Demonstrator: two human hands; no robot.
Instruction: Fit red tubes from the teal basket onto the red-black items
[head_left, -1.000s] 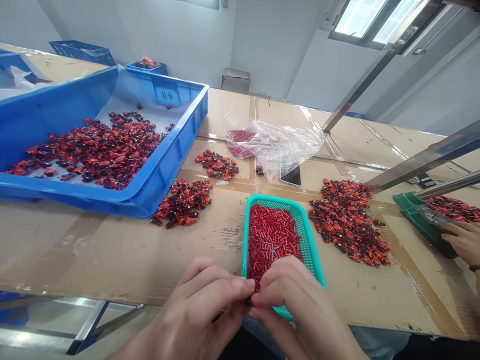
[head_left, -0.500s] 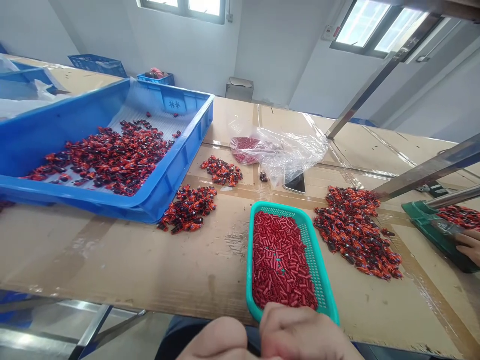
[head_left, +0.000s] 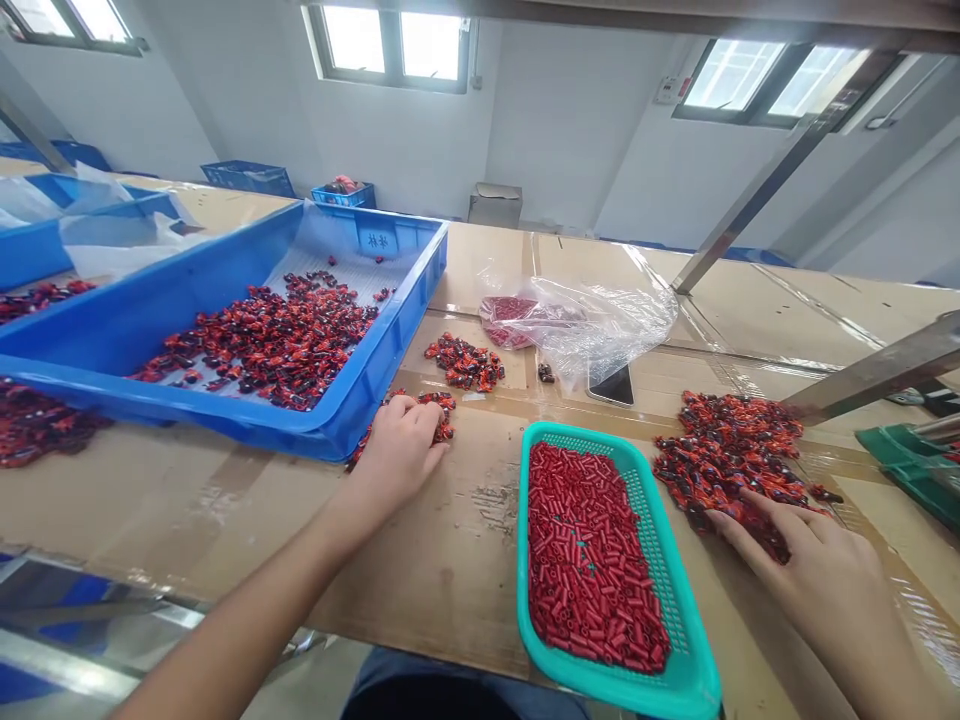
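My one camera sits on my head, looking forward and down across the cardboard-covered table [head_left: 225, 520] toward the far wall and windows [head_left: 390, 45]. It is close enough that my forearms enter from the bottom edge, with the teal basket [head_left: 675, 600] nearest.

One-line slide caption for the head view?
Left hand on a small pile, right hand on a larger pile, flanking the teal basket.

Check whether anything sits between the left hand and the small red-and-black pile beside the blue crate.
Nothing visible does. The left hand already rests on the small pile, just in front of the blue crate. The right hand likewise touches the large pile.
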